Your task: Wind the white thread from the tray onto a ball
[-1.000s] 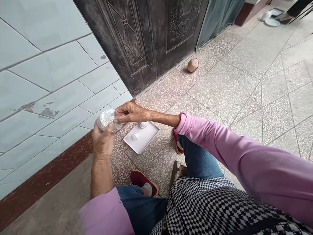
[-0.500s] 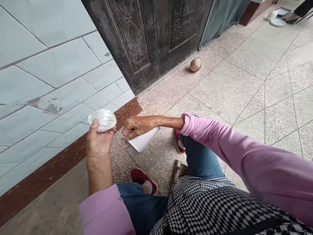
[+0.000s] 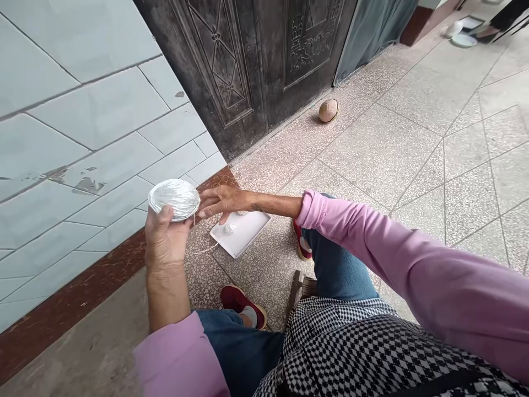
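An oval ball of white string (image 3: 174,198) rests in my left hand (image 3: 166,237), its thumb across the front and the fingers behind. My right hand (image 3: 223,202) reaches in from the right with its fingers apart, the tips close to the ball's right edge; whether they touch it I cannot tell. Under that hand a shallow white tray (image 3: 250,234) lies on the floor, bearing a small white ball (image 3: 229,229) and another pale piece partly hidden by the wrist. A strand of string (image 3: 206,250) hangs from the ball and runs to the tray.
A tiled wall (image 3: 111,154) with a dark red base is close on the left. Ahead stands a dark carved door (image 3: 248,66), with a pinkish ball (image 3: 328,110) on the floor before it. My shoes (image 3: 243,306) flank the tray. Another person's foot (image 3: 487,34) shows far right.
My right hand has lifted off the tray, its fingers opening beside the string ball. A small white ball now shows on the tray, and the strand hangs slack. The string ball has turned and risen slightly.
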The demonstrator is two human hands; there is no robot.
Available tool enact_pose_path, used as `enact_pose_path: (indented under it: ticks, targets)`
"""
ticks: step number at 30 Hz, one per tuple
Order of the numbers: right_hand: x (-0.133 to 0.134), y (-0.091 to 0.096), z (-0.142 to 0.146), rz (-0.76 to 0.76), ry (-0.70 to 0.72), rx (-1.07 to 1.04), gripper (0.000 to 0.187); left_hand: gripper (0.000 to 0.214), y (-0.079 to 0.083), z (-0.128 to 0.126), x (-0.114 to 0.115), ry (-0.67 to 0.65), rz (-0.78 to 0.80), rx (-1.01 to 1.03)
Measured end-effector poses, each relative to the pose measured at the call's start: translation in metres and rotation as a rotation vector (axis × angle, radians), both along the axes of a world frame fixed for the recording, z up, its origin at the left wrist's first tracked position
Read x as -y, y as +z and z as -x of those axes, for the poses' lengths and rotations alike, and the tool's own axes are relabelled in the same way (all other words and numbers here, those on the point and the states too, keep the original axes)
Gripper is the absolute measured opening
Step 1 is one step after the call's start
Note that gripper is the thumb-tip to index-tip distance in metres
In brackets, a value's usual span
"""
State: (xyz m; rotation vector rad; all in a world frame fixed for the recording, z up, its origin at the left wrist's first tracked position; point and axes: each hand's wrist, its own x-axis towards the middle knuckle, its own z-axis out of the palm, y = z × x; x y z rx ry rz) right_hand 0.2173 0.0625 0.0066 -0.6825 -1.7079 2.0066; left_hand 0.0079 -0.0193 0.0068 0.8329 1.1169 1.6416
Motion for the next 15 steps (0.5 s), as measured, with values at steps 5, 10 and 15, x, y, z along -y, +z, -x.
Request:
enact_pose_path:
  ticks: [5,10,15]
  targets:
    - [0.027,0.018,0.015,0.426,-0.117,-0.105,0.035,0.085,-0.003,-0.004,-0.01,0.069,-0.111,-0.078]
    - [0.035,0.014,0.028,0.416,-0.178,-0.048,0.032,0.088,-0.008,-0.001,-0.011,0.097,-0.105,-0.11]
    - [0.026,-0.007,0.037,0.112,-0.18,0.054,0.021,0.085,-0.01,0.006,-0.003,0.081,-0.034,0.011]
